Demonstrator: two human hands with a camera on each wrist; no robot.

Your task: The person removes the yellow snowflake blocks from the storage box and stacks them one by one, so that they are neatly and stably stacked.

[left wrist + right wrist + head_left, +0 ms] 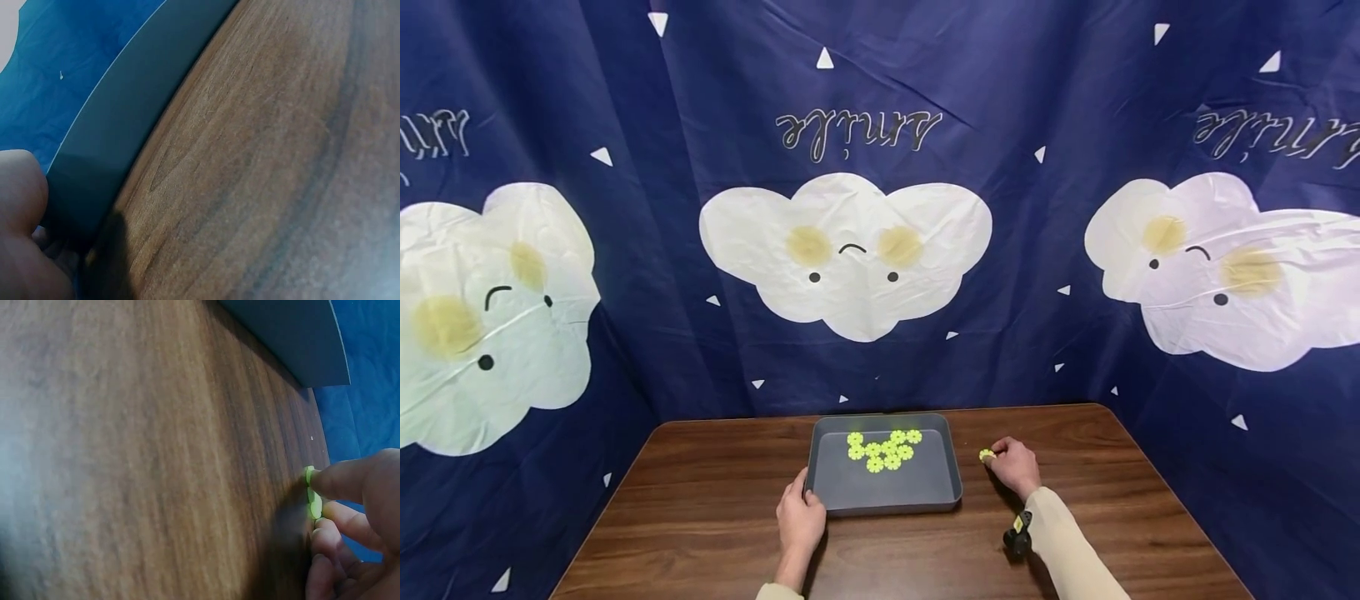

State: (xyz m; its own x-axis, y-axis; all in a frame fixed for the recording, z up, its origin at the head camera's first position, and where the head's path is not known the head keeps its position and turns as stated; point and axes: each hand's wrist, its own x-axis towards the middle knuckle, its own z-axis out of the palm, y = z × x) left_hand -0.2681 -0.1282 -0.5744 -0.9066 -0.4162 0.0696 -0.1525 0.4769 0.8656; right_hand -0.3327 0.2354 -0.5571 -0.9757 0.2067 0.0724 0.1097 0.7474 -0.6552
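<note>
A dark grey rectangular tray (842, 505) lies on the table, with several yellow-green flower-shaped pieces (874, 449) grouped in its back half. My left hand (801, 518) grips the tray's front left corner, thumb up at the rim. From the left wrist view, that hand (22, 219) is at the end of the tray's outer wall (119, 119). To the right of the tray, my right hand (1017, 468) pinches one more yellow-green flower piece (987, 455). Close against the tabletop, this piece (314, 504) shows edge-on between thumb and fingers in the right wrist view.
The brown wood-grain table (715, 500) reaches back to a dark blue curtain (647, 275) printed with white clouds. Curtain also hangs along both sides. A small black device (1018, 535) is strapped at the right wrist, by the light sleeve (1071, 546).
</note>
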